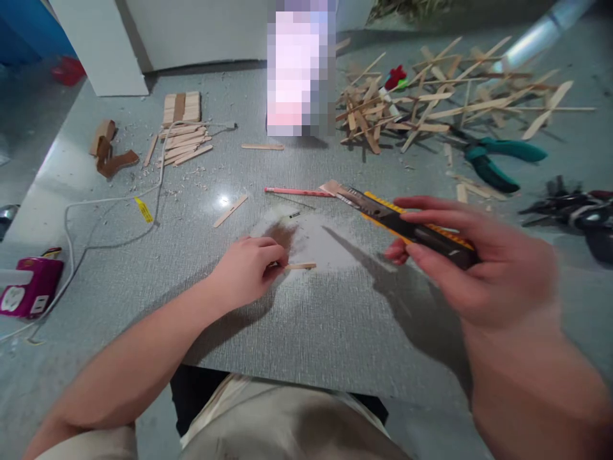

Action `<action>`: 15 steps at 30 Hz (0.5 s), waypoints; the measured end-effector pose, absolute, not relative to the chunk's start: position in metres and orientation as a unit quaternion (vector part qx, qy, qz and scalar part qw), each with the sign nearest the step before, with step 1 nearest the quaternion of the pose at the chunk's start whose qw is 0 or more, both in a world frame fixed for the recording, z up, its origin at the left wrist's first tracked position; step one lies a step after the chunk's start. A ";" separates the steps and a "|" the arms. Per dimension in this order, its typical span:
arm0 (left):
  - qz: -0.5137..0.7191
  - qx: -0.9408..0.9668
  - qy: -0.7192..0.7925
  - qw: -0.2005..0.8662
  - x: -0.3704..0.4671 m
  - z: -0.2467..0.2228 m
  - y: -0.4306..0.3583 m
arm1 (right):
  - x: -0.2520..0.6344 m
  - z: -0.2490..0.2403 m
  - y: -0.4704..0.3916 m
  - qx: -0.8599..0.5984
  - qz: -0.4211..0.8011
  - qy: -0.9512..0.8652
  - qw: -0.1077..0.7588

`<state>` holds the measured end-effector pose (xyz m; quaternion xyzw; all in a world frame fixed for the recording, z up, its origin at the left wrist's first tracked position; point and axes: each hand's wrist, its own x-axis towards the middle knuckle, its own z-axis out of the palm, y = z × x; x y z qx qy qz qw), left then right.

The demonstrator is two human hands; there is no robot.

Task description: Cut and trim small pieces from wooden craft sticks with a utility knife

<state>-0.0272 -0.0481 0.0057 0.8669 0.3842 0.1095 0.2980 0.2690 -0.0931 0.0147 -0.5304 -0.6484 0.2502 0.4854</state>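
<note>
My left hand (251, 271) rests low over the table with its fingers pinched on one end of a wooden craft stick (302, 266); the stick's other end points right. Raised on the right, my right hand (483, 262) wraps around a black and yellow utility knife (412, 227). Its blade is extended and points up and left, clear of the held stick. Beyond the blade tip lies a red pencil (297, 191). Another craft stick (230, 211) lies flat ahead of my left hand, and one more single stick (262, 147) sits farther back.
A bundle of craft sticks (182, 107) and loose sticks lie at the back left, with a white cable (161, 172) beside them. Crossed, glued-looking sticks (431, 102) pile up at back right, near green-handled pliers (502, 153). A purple box (31, 287) stands at left.
</note>
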 end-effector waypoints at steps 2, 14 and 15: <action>0.106 0.866 0.390 0.294 -0.028 0.006 -0.049 | 0.268 0.017 -0.094 -0.515 0.251 -0.666 0.478; 0.122 0.846 0.435 0.282 -0.027 0.006 -0.056 | 0.252 0.015 -0.110 -0.553 0.100 -0.679 0.473; 0.122 0.849 0.430 0.283 -0.026 0.006 -0.057 | 0.251 0.015 -0.111 -0.559 0.082 -0.668 0.485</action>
